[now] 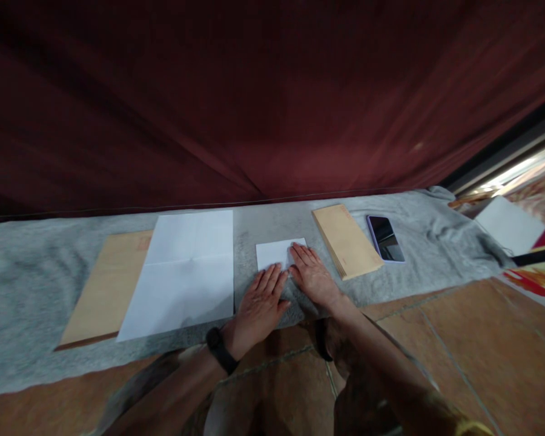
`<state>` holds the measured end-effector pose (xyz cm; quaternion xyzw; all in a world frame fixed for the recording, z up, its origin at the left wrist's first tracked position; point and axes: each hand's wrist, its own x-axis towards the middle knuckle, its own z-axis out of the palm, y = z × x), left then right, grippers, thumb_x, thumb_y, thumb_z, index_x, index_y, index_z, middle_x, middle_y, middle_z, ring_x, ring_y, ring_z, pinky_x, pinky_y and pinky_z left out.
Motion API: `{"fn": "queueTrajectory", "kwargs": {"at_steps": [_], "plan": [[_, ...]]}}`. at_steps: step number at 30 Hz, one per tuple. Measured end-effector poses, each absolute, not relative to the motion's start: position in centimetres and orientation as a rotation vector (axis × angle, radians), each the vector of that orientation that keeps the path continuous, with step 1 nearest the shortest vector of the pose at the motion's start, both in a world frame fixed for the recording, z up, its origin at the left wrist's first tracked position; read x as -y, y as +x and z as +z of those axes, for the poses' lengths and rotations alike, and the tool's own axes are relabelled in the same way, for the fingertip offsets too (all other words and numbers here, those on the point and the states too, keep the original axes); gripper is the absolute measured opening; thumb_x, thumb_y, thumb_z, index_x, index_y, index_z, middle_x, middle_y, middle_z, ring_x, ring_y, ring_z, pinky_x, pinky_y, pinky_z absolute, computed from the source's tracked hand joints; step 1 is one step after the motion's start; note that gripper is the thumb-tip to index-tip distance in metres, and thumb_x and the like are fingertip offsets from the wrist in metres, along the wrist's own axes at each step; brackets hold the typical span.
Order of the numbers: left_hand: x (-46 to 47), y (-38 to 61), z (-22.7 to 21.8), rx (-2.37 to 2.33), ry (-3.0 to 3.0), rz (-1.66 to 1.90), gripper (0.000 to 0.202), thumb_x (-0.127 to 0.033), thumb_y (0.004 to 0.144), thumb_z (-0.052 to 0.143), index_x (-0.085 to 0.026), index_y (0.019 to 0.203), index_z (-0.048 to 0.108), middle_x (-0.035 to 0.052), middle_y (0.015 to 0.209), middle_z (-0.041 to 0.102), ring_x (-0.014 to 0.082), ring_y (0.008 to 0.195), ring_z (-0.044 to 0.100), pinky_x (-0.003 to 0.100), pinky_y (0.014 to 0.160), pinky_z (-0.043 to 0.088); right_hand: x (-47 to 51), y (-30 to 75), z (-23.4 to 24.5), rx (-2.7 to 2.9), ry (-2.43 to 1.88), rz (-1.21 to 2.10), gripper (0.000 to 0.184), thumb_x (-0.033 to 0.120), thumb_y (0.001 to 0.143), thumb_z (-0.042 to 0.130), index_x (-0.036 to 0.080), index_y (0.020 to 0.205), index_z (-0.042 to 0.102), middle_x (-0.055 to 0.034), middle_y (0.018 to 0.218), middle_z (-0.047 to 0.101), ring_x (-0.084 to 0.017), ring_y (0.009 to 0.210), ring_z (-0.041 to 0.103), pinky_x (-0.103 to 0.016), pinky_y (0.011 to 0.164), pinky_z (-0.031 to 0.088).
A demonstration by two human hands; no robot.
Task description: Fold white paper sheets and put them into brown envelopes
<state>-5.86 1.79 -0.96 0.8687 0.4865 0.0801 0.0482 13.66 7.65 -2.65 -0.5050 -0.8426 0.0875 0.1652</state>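
Observation:
A small white sheet of paper, seemingly folded, lies flat on the grey cloth in front of me. My left hand rests palm down on its near edge, fingers stretched out. On its right part lies my right hand, also flat with the fingers extended. The two hands nearly meet at the paper's near edge, and they cover part of it. To the left is a stack of larger white paper with crease lines. A stack of brown envelopes sits just right of my right hand.
A large brown envelope lies partly under the white paper at left. A phone with a purple case rests beside the envelope stack. The grey cloth covers the narrow surface; a dark red curtain hangs behind it.

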Motion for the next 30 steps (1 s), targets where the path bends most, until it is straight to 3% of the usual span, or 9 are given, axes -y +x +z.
{"fn": "queueTrajectory", "kwargs": {"at_steps": [9,20,30], "plan": [[-2.4,-7.9,-0.3,-1.403,2.635,0.128,0.061,-0.041,0.097,0.05,-0.015,0.151,0.039,0.0131,0.161,0.037,0.0261,0.15,0.032,0.046,0.121,0.03,-7.7,15.2,-2.7,2.429,-1.463,0.184,0.048,0.026,0.102,0.043,0.016,0.148,0.048,-0.0124,0.16,0.038,-0.03,0.151,0.028,-0.055,0.122,0.029],[-3.4,-10.2,2.0,-1.401,2.444,-0.155,0.067,-0.047,0.097,0.045,-0.011,0.153,0.036,0.0148,0.165,0.024,0.028,0.153,0.022,0.047,0.122,0.027,-8.6,16.4,-2.9,2.388,-1.572,0.232,0.047,0.025,0.102,0.039,0.021,0.148,0.049,-0.009,0.164,0.031,-0.031,0.154,0.019,-0.054,0.121,0.031],[-4.7,-9.6,2.3,-1.591,2.395,-0.073,0.059,-0.038,0.098,0.05,-0.008,0.148,0.044,0.0185,0.159,0.039,0.0285,0.147,0.039,0.043,0.118,0.036,-11.9,15.5,-2.9,2.276,-1.492,0.289,0.048,0.023,0.098,0.042,0.012,0.144,0.053,-0.0143,0.152,0.048,-0.029,0.147,0.033,-0.05,0.12,0.034]]}}
